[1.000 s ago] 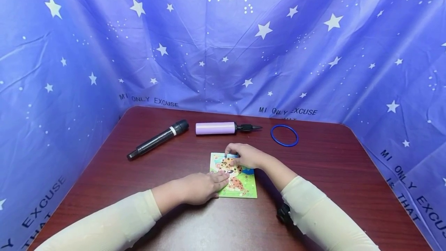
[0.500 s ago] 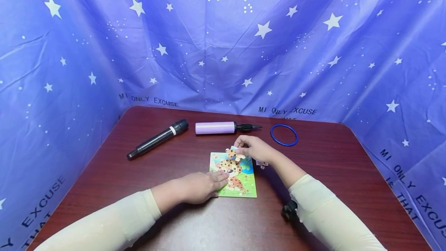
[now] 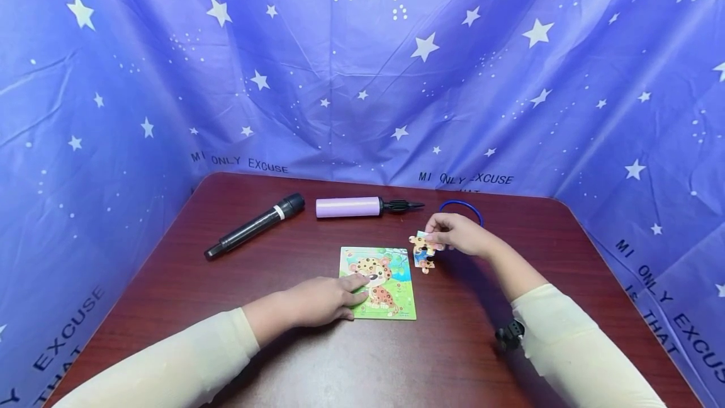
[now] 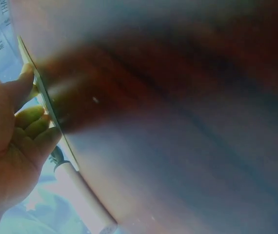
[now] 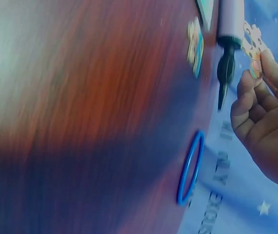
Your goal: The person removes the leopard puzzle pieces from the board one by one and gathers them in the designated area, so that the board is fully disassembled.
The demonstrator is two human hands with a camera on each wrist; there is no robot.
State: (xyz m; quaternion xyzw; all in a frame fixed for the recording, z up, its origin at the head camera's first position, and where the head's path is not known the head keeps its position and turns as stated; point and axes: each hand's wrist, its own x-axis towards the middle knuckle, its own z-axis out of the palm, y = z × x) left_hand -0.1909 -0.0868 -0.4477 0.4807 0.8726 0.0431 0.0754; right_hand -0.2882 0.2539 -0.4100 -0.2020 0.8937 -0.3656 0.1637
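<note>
A square jigsaw puzzle (image 3: 403, 298) with a spotted leopard cub on a green ground lies mid-table. My left hand (image 3: 320, 301) rests on its left side, fingers stretched over the picture. In the left wrist view the puzzle (image 4: 46, 95) shows edge-on under the fingertips of that hand (image 4: 12, 146). To the right of the puzzle, my right hand (image 3: 461, 233) pinches a jigsaw piece (image 3: 420, 243) with leopard spots between thumb and fingers. Another piece (image 3: 426, 267) lies on the table just below it, partly covered in the head view.
Along the back of the table (image 3: 255, 288) lie a black microphone (image 3: 249, 230), a lilac hand pump (image 3: 348, 208) with a black nozzle, and a blue ring (image 3: 464, 203) partly behind my right hand. A starry blue curtain (image 3: 362, 68) surrounds the table.
My right hand has lifted the jigsaw piece from the top of the puzzle and carried it right, over the other piece. My left hand has stayed on the puzzle, its fingers slightly more spread.
</note>
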